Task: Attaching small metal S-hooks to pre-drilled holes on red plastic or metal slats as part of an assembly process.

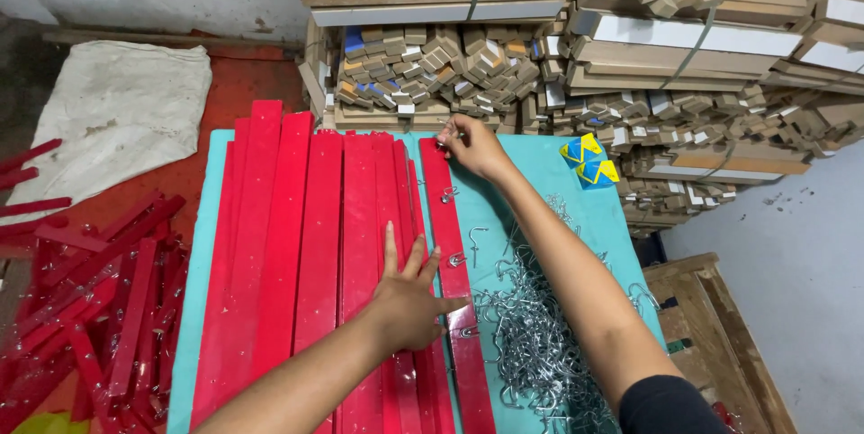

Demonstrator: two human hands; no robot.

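1. Behind everything, I see stacks (558, 38) of strapped wooden boards and short offcuts filling the back wall; too many to count.
2. Below them sits one teal table (540, 173), its bare right part showing beside my arms.
3. On the table lie red slats (315, 245) side by side, lengthwise away from me; I count about eight, though some overlap and I cannot be sure.
4. One white sack (117, 119) lies flat on the floor at the far left.
5. A loose heap of more red slats, the floor pile (99, 308), lies left of the table; uncounted.
6. A tangled hook pile (540, 344) of silver metal hooks covers the table's near right side; far too many to count.
7. The end slat (454, 281), rightmost on the table, carries three hooks along its right edge that I can make out.
8. My left hand (409, 294) rests flat, fingers spread wide, pressing on the slats just beside the end slat; it grips nothing.
9. My right hand (472, 146) reaches to the far tip of the end slat, fingertips pinched narrowly on a small hook (443, 140) there.
10. Two small packets (589, 161), blue and yellow, triangular-patterned, sit together at the table's far right corner.
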